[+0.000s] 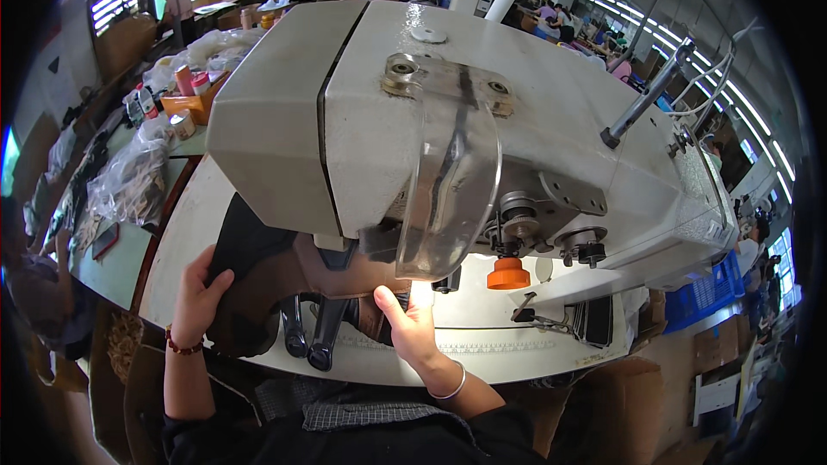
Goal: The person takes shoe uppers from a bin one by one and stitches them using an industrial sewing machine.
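A large cream-coloured industrial sewing machine stands right in front of me. Under its head lies a brown and black piece that looks like leather, its middle partly hidden by the machine. My left hand grips the piece's left edge, thumb on top and fingers underneath. At its right end, beside the lit needle area, my right hand pinches the edge with the thumb uppermost; the fingertips are partly hidden. Between the hands, two black bars with rounded ends jut toward me over the table edge.
A clear plastic guard and an orange knob hang from the machine head. Dark pieces lie on the white tabletop at right. Plastic bags and an orange box sit on the left bench. A blue crate stands far right.
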`<state>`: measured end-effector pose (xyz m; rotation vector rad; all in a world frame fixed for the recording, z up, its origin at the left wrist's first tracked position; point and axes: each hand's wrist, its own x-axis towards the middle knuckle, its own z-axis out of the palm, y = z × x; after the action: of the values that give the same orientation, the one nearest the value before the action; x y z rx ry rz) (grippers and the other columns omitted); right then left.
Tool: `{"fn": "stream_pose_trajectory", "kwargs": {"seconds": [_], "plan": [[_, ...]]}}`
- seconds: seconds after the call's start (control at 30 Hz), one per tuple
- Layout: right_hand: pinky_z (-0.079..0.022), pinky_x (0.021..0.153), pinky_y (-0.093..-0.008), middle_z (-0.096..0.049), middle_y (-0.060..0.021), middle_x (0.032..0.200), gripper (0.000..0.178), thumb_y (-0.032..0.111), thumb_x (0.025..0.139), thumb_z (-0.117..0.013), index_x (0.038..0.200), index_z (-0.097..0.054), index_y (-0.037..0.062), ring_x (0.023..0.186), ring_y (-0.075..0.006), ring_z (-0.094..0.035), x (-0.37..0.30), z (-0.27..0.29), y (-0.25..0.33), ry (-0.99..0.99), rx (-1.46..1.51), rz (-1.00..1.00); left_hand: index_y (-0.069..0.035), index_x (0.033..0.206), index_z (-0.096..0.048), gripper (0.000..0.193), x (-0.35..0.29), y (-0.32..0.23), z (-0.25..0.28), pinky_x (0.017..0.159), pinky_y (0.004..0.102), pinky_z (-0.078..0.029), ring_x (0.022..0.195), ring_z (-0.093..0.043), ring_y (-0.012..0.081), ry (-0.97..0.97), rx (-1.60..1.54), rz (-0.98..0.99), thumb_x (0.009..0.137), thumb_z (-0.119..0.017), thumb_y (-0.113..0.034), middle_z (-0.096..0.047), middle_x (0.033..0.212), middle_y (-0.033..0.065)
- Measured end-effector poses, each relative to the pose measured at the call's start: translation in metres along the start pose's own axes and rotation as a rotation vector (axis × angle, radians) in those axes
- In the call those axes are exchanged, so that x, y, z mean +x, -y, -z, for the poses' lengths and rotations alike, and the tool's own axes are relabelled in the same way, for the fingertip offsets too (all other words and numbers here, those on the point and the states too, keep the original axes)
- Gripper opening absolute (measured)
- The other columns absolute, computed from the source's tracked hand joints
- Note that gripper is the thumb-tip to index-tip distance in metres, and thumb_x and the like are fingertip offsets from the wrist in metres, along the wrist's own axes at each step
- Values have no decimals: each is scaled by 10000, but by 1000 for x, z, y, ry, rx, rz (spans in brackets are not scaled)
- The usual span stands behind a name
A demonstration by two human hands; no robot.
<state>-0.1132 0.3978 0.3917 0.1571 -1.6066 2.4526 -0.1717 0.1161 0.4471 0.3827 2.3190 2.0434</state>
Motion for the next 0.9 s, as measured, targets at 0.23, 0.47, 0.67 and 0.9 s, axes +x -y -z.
{"fn": "stream_pose_trajectory", "kwargs": {"seconds": [0.23,0.47,0.67,0.9], "plan": [[-453,709,-206,-623,11,895,157,117,928,-564,992,-626,-13,796,-48,-538,0,-12,7,-65,-1,77,70,1223,-485,371,1,8,7,876,262,-444,1002,-556,115,-7,28,-46,861,-540,9,-605,1110,79],[-444,880,-253,-580,-50,1085,328,23,900,-563,1217,-480,17,974,-113,-552,2,3,-6,-47,55,-57,50,1209,-504,355,12,4,8,865,250,-443,979,-551,98,83,-19,-28,862,-553,-10,-608,1081,51],[-449,875,-252,-587,-54,1097,295,49,906,-566,1193,-508,15,986,-114,-557,-6,0,-14,-73,115,-74,47,1209,-503,353,8,0,9,879,256,-438,993,-545,97,76,-2,-7,865,-552,-16,-605,1082,47],[-462,815,-244,-619,-34,1009,212,103,908,-586,1084,-585,-14,902,-86,-566,-14,-15,0,-138,145,-44,50,1224,-490,366,14,-10,8,887,262,-437,1012,-541,103,107,10,-10,868,-544,-17,-595,1106,55]]}}
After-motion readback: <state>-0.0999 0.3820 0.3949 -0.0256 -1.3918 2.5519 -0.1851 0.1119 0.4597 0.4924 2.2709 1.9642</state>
